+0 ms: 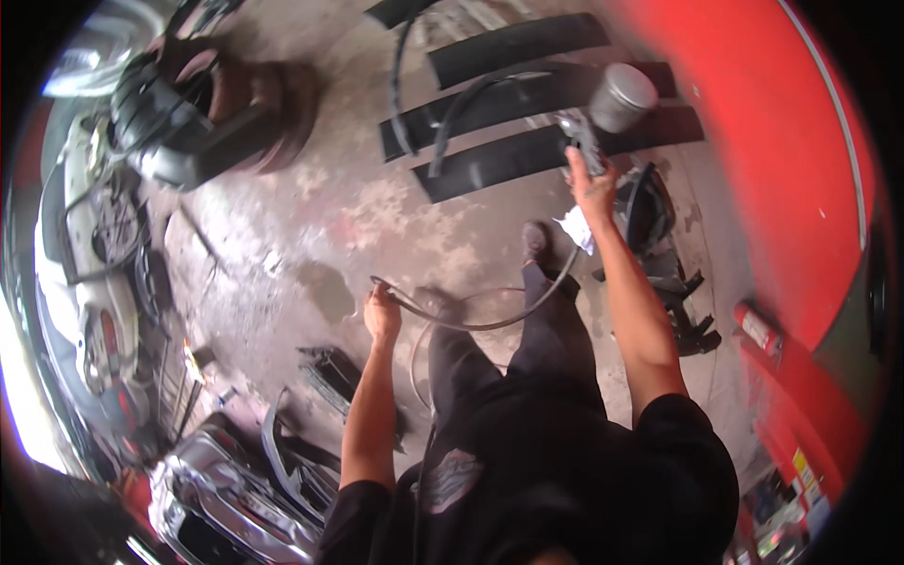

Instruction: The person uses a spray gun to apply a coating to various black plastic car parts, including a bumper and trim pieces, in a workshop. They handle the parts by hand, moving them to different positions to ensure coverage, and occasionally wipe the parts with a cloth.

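My right hand (592, 188) is wrapped round the grip of a spray gun (581, 135) and holds it out ahead of me. A round grey metal cup (623, 98) sits on the gun. Below that hand hangs a crumpled white paper or cloth (575, 230). A dark air hose (504, 323) droops from near there in a curve across my legs. My left hand (381, 314) is closed on the hose at its other side. Ahead, long flat black strips (513, 162) lie side by side, partly hidden by the gun and cup.
A large red panel (782, 141) stands on the right, with a red cylinder (757, 328) near it. Black plastic parts (650, 212) lie beside my right arm. At left are a black bumper-like part (160, 122) and stacked car parts (104, 245). Silver body parts (217, 490) lie lower left.
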The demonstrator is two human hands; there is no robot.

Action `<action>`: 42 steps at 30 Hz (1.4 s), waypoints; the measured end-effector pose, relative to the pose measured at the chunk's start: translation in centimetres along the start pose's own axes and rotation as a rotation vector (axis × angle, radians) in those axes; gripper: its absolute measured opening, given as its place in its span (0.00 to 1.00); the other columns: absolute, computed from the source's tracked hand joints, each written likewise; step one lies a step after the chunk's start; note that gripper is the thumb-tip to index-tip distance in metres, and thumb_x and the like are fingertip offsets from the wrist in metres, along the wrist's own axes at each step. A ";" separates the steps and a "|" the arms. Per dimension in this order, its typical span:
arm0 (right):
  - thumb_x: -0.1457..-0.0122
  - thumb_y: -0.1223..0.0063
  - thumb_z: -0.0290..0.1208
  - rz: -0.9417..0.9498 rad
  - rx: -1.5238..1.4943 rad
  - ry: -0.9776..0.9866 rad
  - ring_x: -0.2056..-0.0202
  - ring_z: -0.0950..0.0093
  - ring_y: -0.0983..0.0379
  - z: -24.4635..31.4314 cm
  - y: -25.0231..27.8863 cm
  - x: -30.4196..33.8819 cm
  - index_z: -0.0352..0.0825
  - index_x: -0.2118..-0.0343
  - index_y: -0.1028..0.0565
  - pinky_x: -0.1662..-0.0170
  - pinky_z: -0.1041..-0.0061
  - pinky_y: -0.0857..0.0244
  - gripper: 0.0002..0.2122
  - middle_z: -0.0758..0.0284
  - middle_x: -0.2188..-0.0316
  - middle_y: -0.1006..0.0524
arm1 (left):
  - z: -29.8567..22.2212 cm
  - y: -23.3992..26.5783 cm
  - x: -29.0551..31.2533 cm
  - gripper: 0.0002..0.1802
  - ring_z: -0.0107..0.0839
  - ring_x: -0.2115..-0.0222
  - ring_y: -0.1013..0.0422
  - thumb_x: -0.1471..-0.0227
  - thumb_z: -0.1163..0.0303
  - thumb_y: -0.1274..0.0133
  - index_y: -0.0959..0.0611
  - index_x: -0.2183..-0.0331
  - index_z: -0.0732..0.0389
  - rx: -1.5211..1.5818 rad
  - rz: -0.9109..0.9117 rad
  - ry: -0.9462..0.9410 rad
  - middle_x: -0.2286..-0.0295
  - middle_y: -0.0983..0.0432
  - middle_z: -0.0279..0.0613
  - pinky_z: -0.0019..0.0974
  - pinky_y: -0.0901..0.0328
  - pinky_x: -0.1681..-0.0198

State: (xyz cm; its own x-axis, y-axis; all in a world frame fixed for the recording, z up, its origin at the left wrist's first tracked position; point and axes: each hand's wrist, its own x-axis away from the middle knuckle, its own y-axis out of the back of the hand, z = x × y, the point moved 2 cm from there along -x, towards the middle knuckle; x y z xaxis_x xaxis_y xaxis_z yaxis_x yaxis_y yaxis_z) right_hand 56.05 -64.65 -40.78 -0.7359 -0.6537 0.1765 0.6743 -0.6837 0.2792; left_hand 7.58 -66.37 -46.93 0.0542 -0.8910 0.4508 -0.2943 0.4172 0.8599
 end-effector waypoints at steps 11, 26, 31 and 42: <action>0.38 0.40 0.47 -0.118 0.017 0.017 0.86 0.79 0.33 9.9 -7.8 17.2 0.32 0.68 0.22 0.83 0.75 0.42 0.18 0.71 0.87 0.29 | 20.2 6.2 -5.1 0.23 0.45 0.64 0.21 0.43 0.71 0.51 0.24 0.48 0.73 1.464 -0.056 0.279 0.60 0.22 0.53 0.41 0.24 0.67; 0.34 0.45 0.39 -0.236 -0.263 0.072 0.79 0.83 0.30 21.9 -24.1 9.9 0.29 0.62 0.20 0.79 0.82 0.38 0.15 0.68 0.68 0.19 | -4.5 38.0 -35.9 0.10 0.40 0.61 0.20 0.35 0.77 0.56 0.21 0.57 0.66 1.324 -0.046 -0.463 0.61 0.23 0.44 0.39 0.24 0.62; 0.33 0.47 0.40 -0.237 -0.282 0.071 0.79 0.80 0.29 27.6 -29.6 2.3 0.29 0.61 0.21 0.79 0.80 0.39 0.15 0.66 0.67 0.21 | -11.5 45.5 -45.1 0.10 0.43 0.62 0.19 0.35 0.77 0.55 0.21 0.57 0.67 1.350 0.047 -0.555 0.61 0.23 0.46 0.40 0.22 0.63; 0.34 0.46 0.40 -0.428 -0.326 0.160 0.78 0.83 0.30 38.3 -36.4 -10.8 0.31 0.62 0.20 0.78 0.81 0.38 0.15 0.72 0.74 0.24 | -26.8 54.4 -64.7 0.11 0.49 0.65 0.18 0.33 0.70 0.55 0.22 0.59 0.67 1.337 0.140 -0.612 0.60 0.22 0.44 0.41 0.22 0.67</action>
State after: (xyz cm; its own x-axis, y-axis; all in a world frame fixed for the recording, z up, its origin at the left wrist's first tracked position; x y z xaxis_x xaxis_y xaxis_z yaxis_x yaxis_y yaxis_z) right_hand 37.11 -20.25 -16.74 -0.9466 -0.3198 -0.0413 0.3207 -0.9470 -0.0167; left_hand 13.66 18.77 -22.89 -0.3501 -0.9354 0.0485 -0.9228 0.3356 -0.1891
